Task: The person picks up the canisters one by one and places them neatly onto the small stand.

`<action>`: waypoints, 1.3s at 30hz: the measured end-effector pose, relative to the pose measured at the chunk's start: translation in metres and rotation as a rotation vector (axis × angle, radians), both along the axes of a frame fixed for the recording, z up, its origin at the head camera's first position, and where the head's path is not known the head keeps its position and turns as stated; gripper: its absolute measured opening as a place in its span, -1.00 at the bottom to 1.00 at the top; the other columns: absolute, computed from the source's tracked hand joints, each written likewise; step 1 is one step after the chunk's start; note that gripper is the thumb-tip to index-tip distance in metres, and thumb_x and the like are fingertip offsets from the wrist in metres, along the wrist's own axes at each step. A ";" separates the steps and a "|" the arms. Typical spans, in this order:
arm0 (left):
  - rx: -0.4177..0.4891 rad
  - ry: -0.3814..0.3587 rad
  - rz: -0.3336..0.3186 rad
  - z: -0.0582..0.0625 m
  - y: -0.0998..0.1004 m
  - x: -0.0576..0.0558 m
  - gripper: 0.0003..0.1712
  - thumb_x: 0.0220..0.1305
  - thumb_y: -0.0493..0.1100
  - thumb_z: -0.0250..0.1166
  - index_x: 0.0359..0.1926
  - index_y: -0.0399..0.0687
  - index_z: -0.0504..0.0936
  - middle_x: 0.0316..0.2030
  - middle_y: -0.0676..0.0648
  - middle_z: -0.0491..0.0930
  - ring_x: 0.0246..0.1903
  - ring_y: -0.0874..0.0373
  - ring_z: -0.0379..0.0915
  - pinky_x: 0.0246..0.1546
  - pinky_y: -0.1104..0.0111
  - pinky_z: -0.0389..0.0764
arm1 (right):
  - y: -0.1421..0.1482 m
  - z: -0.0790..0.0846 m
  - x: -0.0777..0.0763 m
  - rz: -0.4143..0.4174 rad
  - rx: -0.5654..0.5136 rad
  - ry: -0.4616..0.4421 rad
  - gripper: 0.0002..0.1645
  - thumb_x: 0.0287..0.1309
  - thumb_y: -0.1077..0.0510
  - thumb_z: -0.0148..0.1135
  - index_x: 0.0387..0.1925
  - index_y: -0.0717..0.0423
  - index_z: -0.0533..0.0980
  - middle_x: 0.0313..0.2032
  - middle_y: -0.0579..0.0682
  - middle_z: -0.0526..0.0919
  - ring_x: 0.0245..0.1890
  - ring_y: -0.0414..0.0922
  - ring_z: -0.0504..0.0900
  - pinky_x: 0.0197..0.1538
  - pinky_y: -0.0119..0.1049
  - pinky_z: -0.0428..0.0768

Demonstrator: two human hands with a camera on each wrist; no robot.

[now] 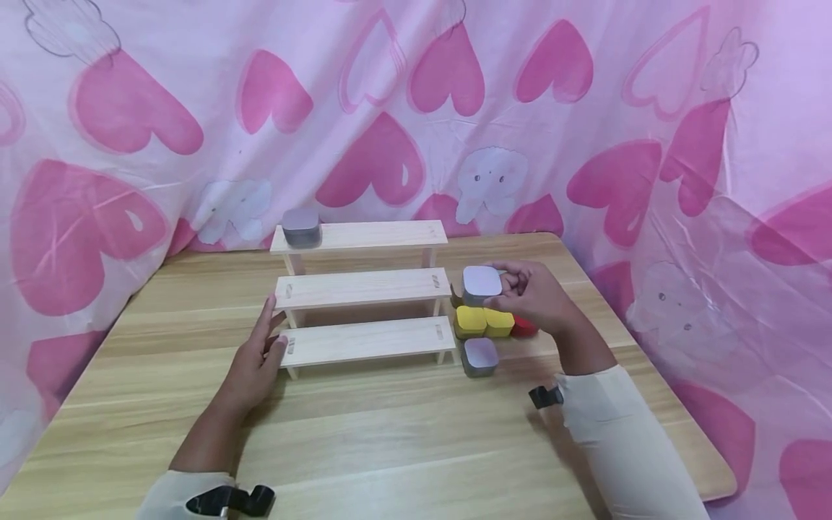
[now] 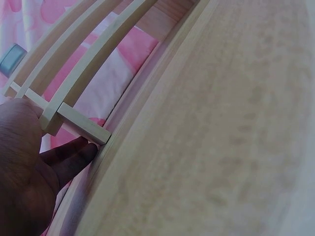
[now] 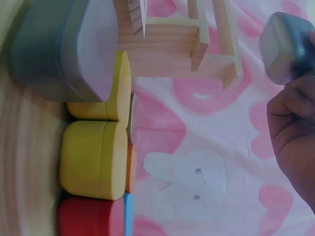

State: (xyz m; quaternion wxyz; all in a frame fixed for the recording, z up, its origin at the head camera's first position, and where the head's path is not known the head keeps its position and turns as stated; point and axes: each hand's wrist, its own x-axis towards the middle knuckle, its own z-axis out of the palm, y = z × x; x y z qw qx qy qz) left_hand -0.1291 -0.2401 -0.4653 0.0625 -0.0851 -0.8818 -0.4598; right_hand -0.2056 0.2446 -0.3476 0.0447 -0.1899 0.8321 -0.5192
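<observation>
A three-step wooden display stand (image 1: 364, 341) is on the table, and my left hand (image 1: 255, 368) holds its left end, thumb at the lowest step. In the left wrist view, fingers (image 2: 74, 164) of that hand reach the stand's leg near the tabletop. My right hand (image 1: 536, 292) pinches a small grey square tin (image 1: 482, 283) by its side, raised beside the stand's right end. The right wrist view shows this tin (image 3: 285, 48) up at the fingertips. Another grey tin (image 1: 301, 227) sits on the left of the top step.
To the right of the stand are two yellow tins (image 1: 470, 320) and a red one (image 1: 524, 326), with a grey tin (image 1: 480, 357) in front. Orange (image 3: 131, 168) and blue (image 3: 128, 214) edges show behind them. A pink heart-print cloth (image 1: 383, 159) hangs behind the table.
</observation>
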 end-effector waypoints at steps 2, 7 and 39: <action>0.000 0.004 0.001 0.000 0.000 0.000 -0.07 0.76 -0.17 -0.04 0.78 0.48 -0.39 0.65 -0.36 0.26 0.43 -0.46 0.50 0.38 -0.17 0.53 | -0.008 0.004 -0.004 0.024 -0.006 0.006 -0.24 0.12 0.40 0.52 0.40 0.31 0.57 -0.44 -0.13 0.56 -0.42 -0.24 0.50 -0.38 -0.47 0.53; 0.002 0.002 0.001 0.000 0.001 0.000 -0.07 0.76 -0.17 -0.05 0.78 0.52 -0.39 0.66 -0.36 0.25 0.43 -0.47 0.49 0.40 -0.18 0.52 | -0.032 0.016 -0.013 0.106 0.048 -0.040 -0.24 0.25 0.25 0.49 0.48 0.12 0.53 -0.22 0.05 0.71 -0.30 -0.14 0.60 -0.31 -0.37 0.65; 0.022 0.008 -0.001 0.003 0.003 0.003 -0.08 0.76 -0.19 -0.05 0.78 0.51 -0.37 0.67 -0.35 0.24 0.45 -0.46 0.48 0.42 -0.23 0.47 | -0.154 0.063 -0.085 0.286 0.292 0.101 -0.39 0.60 0.02 0.25 0.54 -0.07 0.36 0.18 0.05 0.58 0.08 0.05 0.58 -0.02 -0.12 0.73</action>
